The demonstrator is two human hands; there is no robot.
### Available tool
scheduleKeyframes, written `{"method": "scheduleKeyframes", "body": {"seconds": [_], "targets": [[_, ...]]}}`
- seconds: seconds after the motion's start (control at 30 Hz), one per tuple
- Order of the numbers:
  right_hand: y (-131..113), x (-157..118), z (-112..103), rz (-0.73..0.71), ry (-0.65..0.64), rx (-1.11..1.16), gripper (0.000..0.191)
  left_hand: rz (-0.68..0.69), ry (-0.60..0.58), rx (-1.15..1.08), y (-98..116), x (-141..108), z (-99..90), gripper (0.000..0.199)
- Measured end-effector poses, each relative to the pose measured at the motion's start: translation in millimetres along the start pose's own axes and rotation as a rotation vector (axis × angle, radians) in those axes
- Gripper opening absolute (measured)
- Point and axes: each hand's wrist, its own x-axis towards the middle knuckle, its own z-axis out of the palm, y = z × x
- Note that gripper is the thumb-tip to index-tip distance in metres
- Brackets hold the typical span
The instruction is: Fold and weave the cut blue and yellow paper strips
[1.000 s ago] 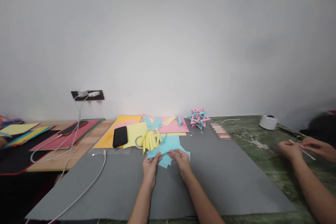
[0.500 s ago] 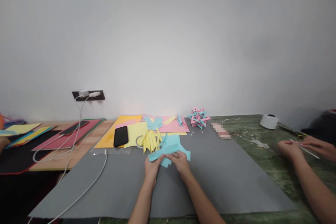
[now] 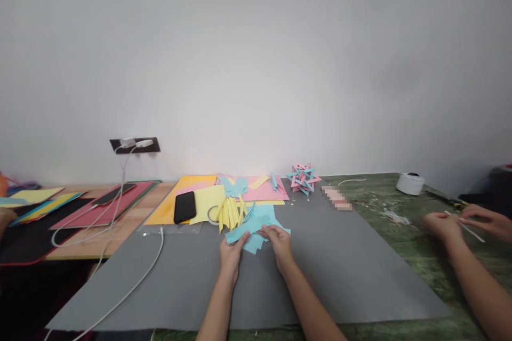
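Note:
Between my hands is a strip of light blue paper point(image 3: 248, 228), held above the grey sheet point(image 3: 328, 277). My left hand point(image 3: 232, 251) pinches its left part, thumb on top. My right hand point(image 3: 279, 245) has its fingers closed at the strip's right end. More light blue paper point(image 3: 253, 243) with stepped edges lies under and behind the strip. Just beyond are folded yellow paper pieces point(image 3: 229, 214). A pink and blue folded-paper star point(image 3: 303, 179) stands farther back, near the wall.
A black phone point(image 3: 184, 207) lies on coloured sheets at the back left. A white cable point(image 3: 140, 283) crosses the grey sheet's left side. At the right, another person's hands point(image 3: 443, 225) hold a thin white strip near a white roll point(image 3: 410, 185). Another hand shows at the far left edge.
My right hand has shifted slightly right along the blue strip, widening the space between my hands. The other person's hands at the right have moved slightly.

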Motion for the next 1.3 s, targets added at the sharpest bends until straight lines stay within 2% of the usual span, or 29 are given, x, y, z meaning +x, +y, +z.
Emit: {"method": "scheduleKeyframes", "body": {"seconds": [0.27,0.4,0.47,0.6,0.67,0.83,1.17,1.3], "targets": [[4,6,-7,-0.051,0.151,0.035,0.029,-0.023,-0.052,-0.107,-4,3,1.0,0.031],[0,10,-15,-0.081,0.258,0.089,0.036,-0.056,-0.017,-0.22,-4,4,1.7,0.033],[-2,9,-14,-0.08,0.233,0.078,0.036,-0.059,-0.011,-0.216,-4,5,1.7,0.033],[-2,4,-5,0.003,0.005,-0.03,0.029,-0.053,-0.042,-0.116,-6,5,0.2,0.031],[-1,3,-2,0.014,-0.043,-0.06,0.027,-0.051,-0.078,-0.084,-7,5,-0.8,0.031],[1,4,-4,-0.034,0.077,-0.008,0.026,-0.083,-0.165,-0.114,-7,7,-3.1,0.025],[5,7,-8,-0.008,0.126,0.044,0.025,-0.133,-0.177,-0.175,-6,10,-3.9,0.021],[5,8,-9,-0.005,0.157,0.067,0.026,-0.169,-0.215,-0.203,-4,11,-4.5,0.027]]}}
